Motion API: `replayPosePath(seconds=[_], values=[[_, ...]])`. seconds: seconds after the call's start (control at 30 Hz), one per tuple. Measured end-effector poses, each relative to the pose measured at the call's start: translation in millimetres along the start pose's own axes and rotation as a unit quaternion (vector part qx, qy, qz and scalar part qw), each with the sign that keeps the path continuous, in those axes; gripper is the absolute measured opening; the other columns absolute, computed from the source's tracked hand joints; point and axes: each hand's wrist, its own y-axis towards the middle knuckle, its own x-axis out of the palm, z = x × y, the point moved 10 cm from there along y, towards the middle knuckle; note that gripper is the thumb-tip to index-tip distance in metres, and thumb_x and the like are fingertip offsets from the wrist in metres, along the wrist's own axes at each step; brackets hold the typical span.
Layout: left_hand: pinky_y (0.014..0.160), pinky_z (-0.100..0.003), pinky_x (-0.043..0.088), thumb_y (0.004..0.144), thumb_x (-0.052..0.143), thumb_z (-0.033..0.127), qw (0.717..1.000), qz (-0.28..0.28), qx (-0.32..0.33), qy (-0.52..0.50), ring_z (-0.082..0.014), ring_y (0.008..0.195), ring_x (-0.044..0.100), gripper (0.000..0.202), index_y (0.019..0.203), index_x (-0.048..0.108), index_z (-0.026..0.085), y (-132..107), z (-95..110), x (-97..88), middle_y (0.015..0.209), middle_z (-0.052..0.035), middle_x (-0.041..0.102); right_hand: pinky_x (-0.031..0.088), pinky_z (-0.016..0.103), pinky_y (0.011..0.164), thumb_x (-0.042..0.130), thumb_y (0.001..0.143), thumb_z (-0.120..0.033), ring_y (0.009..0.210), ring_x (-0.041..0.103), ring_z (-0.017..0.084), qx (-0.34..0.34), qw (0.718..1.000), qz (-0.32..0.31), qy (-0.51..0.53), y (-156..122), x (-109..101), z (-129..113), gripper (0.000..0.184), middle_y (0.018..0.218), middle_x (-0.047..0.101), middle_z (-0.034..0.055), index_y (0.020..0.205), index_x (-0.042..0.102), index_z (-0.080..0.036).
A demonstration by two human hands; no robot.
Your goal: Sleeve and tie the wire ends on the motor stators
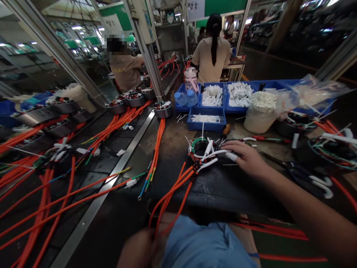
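Note:
A round stator (201, 149) with green windings and white sleeved leads lies on the dark bench in front of me. Its orange cables (178, 186) run down towards my lap. My right hand (247, 158) reaches in from the right, its fingers closed on the end of a white sleeve (223, 152) that sticks out of the stator. My left hand (138, 247) is low at the bottom edge beside my blue clothing, where the orange cables end. It is blurred, and I cannot make out its fingers.
Blue bins (212, 96) of white sleeves and a white bucket (258, 115) stand behind the stator. Pliers (267, 139) and another stator (331, 150) lie to the right. More stators with orange cables (117, 123) cover the conveyor on the left. Two people (212, 52) work beyond.

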Motion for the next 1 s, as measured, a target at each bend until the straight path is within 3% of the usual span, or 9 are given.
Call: replayPosePath(seconds=[0.07,0.13,0.2,0.3,0.43,0.6,0.73,0.83,1.0], values=[[0.073,-0.039,0.057,0.083,0.049,0.034,0.985,0.105,0.138,0.022,-0.0243,0.082,0.068,0.024,0.099,0.066,0.026,23,74,-69.2,0.092,-0.0054,0.071,0.046,0.038,0.096,0.047,0.086,-0.019,0.109,0.059,0.021,-0.036,0.999,-0.02,0.001,8,-1,-5,0.026,0.119,0.062,0.0086,0.104,0.066,-0.021],[0.093,-0.038,0.05,0.085,0.05,0.029,0.939,0.182,0.287,0.04,-0.0221,0.106,0.06,0.034,0.118,0.057,0.024,38,155,-114.2,0.112,-0.0067,0.066,0.044,0.037,0.098,0.045,0.086,-0.017,0.113,0.057,0.02,-0.05,0.997,-0.056,0.024,20,2,-4,0.029,0.122,0.061,0.0078,0.108,0.064,-0.02],[0.106,-0.047,0.037,0.081,0.058,0.039,0.914,0.214,0.331,0.094,-0.0275,0.118,0.051,0.052,0.127,0.049,0.017,64,216,-123.0,0.121,-0.0113,0.061,0.045,0.034,0.097,0.044,0.086,-0.016,0.11,0.059,0.018,-0.05,0.992,-0.106,0.047,34,7,1,0.031,0.117,0.064,0.006,0.11,0.063,-0.02],[0.109,-0.05,0.03,0.066,0.071,0.055,0.931,0.166,0.3,0.127,-0.0322,0.113,0.053,0.086,0.13,0.043,0.005,118,263,-93.0,0.117,-0.0189,0.06,0.048,0.029,0.089,0.045,0.088,-0.017,0.099,0.063,0.016,-0.052,0.981,-0.18,0.041,54,14,7,0.027,0.104,0.07,0.004,0.104,0.066,-0.019],[0.098,-0.041,0.04,0.069,0.074,0.036,0.942,0.07,0.299,0.136,-0.0258,0.098,0.061,0.08,0.135,0.037,0.011,159,262,-68.1,0.104,-0.0107,0.067,0.049,0.025,0.082,0.046,0.09,-0.021,0.09,0.065,0.016,-0.072,0.975,-0.208,0.026,53,16,-6,0.024,0.097,0.071,0.0046,0.101,0.067,-0.018],[0.105,-0.042,0.028,0.071,0.074,0.031,0.913,-0.074,0.381,0.124,-0.021,0.099,0.059,0.056,0.122,0.051,0.027,139,248,-73.2,0.103,-0.0006,0.067,0.049,0.035,0.084,0.036,0.091,-0.015,0.098,0.062,0.022,-0.096,0.984,-0.14,-0.052,-10,24,-52,0.036,0.111,0.066,0.0117,0.116,0.062,-0.016],[0.104,-0.047,0.023,0.071,0.074,0.04,0.953,0.006,0.296,0.061,-0.0225,0.097,0.056,0.039,0.104,0.061,0.025,131,242,-76.4,0.096,-0.0007,0.067,0.049,0.033,0.079,0.033,0.092,-0.017,0.094,0.061,0.021,-0.08,0.99,-0.076,-0.082,-27,15,-54,0.038,0.106,0.067,0.0117,0.117,0.063,-0.018],[0.101,-0.048,0.023,0.068,0.076,0.043,0.963,0.033,0.266,0.038,-0.0216,0.09,0.055,0.032,0.09,0.065,0.023,128,241,-64.7,0.085,0.0001,0.066,0.05,0.027,0.073,0.042,0.091,-0.022,0.08,0.063,0.016,-0.015,0.98,-0.177,0.092,-7,24,-24,0.032,0.091,0.069,0.0062,0.109,0.068,-0.021],[0.1,-0.048,0.023,0.066,0.077,0.042,0.962,0.038,0.266,0.037,-0.0222,0.089,0.055,0.033,0.088,0.064,0.022,128,240,-64.5,0.084,-0.0007,0.064,0.049,0.022,0.055,0.05,0.085,-0.025,0.058,0.06,0.012,0.082,0.898,-0.321,0.288,15,38,-6,0.029,0.072,0.068,0.0027,0.103,0.071,-0.016]])
